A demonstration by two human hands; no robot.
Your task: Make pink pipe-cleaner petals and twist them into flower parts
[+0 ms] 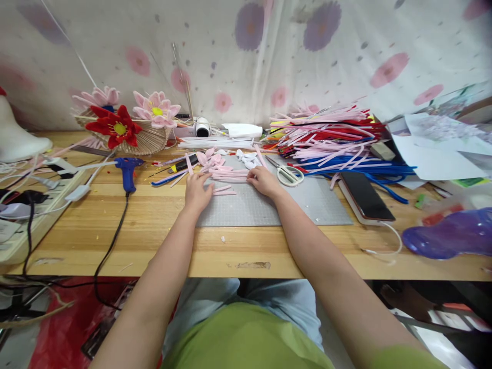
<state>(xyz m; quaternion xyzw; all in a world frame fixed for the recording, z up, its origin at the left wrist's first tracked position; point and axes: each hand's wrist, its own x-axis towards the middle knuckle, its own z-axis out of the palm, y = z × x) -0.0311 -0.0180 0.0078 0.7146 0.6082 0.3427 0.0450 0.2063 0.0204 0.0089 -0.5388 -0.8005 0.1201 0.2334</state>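
Note:
Several pink pipe cleaners (pixel 230 175) lie side by side across the grey cutting mat (pixel 261 205). My left hand (pixel 198 192) is at their left ends, fingers bent and thumb close by. At the right ends, my right hand (pixel 263 180) pinches them with its fingertips. Shorter pink pieces (pixel 225 190) rest just below the bundle. Behind my hands sit pink looped petals (pixel 211 160) and white looped petals (pixel 249 159). Scissors with pale handles (pixel 290 175) lie to the right of my right hand.
A blue glue gun (pixel 129 173) with a black cord stands at left, near a power strip (pixel 42 210). Finished flowers (pixel 119 128) are behind it. A pile of coloured pipe cleaners (pixel 326 136), a phone (pixel 367 195) and a purple translucent object (pixel 449 233) occupy the right.

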